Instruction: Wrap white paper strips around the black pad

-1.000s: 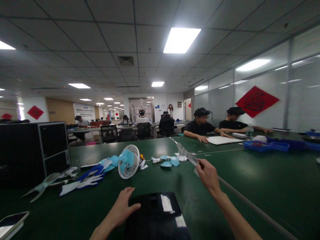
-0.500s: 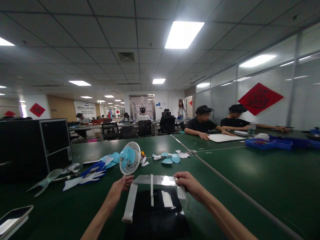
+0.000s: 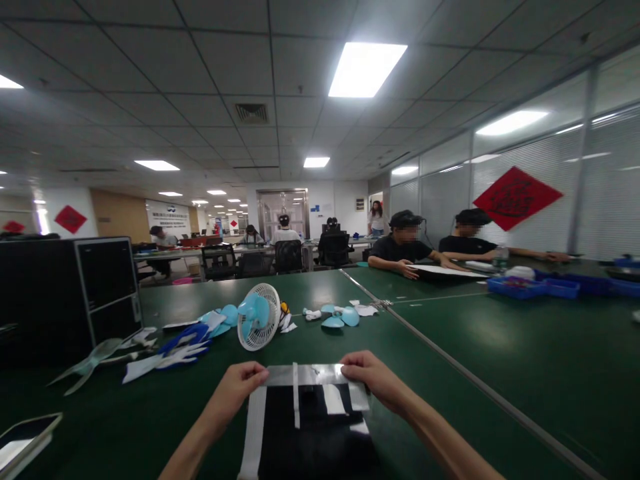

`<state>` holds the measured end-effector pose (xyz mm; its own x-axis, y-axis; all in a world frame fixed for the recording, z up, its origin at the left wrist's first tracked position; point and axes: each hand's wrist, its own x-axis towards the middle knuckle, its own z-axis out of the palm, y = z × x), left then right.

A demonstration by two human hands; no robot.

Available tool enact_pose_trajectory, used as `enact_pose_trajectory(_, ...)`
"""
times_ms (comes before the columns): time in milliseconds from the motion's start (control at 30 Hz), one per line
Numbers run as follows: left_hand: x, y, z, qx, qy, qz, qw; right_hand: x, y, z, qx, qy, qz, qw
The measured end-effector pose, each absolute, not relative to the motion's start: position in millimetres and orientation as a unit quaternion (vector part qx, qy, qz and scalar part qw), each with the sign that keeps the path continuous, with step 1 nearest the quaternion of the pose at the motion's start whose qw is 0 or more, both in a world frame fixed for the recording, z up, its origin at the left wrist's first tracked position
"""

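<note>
My left hand (image 3: pixel 240 387) and my right hand (image 3: pixel 367 377) each pinch one end of a clear plastic bag (image 3: pixel 305 387) with white strips, held flat just above a black garment or pad (image 3: pixel 315 440) on the green table (image 3: pixel 500 360). The bag's left strip hangs down past the pad's left side. Both hands are closed on the bag's top edge. Behind them stands a small white fan with blue blades (image 3: pixel 259 325).
White and blue gloves (image 3: pixel 165 350), loose blue fan blades (image 3: pixel 337 319) and clear blades (image 3: pixel 85 367) lie on the table. A black case (image 3: pixel 70 293) stands at left, a phone (image 3: pixel 25 443) at bottom left. Two people (image 3: pixel 407 243) sit at the right beside blue trays (image 3: pixel 533 287).
The right hand brought the plastic bag down from the right; the left hand left the black pad and took the bag's other end. Both then lowered it slightly toward the pad.
</note>
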<state>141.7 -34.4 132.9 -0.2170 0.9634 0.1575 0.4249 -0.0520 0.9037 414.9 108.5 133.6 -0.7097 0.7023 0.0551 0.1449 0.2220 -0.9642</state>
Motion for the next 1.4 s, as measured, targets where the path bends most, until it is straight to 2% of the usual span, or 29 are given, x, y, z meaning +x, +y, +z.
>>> enact_pose_trajectory(167, 146, -39, 127, 0.572, 0.596, 0.375, 0.420, 436, 97, 136, -0.290, -0.769, 0.537, 0.192)
enact_pose_trajectory(300, 153, -36, 116, 0.587, 0.607, 0.284, 0.454, 450, 97, 120, -0.295, -0.792, 0.513, 0.146)
enact_pose_trajectory(600, 150, -30, 102, 0.603, 0.653, 0.218, 0.404, 441, 108, 88, -0.318, -0.840, 0.420, 0.130)
enact_pose_trajectory(800, 149, -26, 95, 0.620, 0.684, 0.189, 0.333, 439, 105, 87, -0.326, -0.860, 0.371, 0.128)
enact_pose_trajectory(1133, 152, -24, 90, 0.641, 0.693, 0.173, 0.282, 438, 105, 88, -0.334, -0.874, 0.331, 0.126)
enact_pose_trajectory(1400, 163, -34, 107, 0.646, 0.717, 0.142, 0.222, 438, 105, 83, -0.341, -0.875, 0.317, 0.135)
